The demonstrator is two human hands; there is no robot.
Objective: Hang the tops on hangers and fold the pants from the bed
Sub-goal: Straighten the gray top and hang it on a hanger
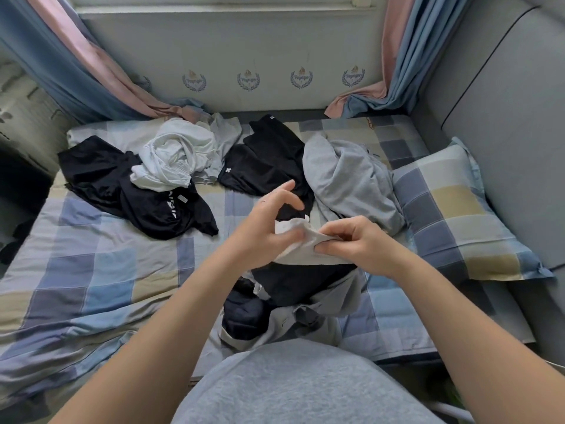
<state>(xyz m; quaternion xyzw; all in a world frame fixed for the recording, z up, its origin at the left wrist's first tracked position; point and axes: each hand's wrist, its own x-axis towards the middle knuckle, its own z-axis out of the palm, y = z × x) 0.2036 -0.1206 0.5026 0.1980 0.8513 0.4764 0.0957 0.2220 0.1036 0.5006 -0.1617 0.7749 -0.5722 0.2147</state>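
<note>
The right grip (360,244) is pinching the white cloth (298,255); the left grip (266,224), just beside, is holding it too, upper fingers spreading.

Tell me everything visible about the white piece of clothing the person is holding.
The white garment looks like thin, soft fabric, bunched and creased, so its type is unclear. It is held over a dark and grey clothes pile at the near edge of the bed. The right hand pinches its right end; the left hand meets its left end, fingers lifted, grip unclear.
</note>
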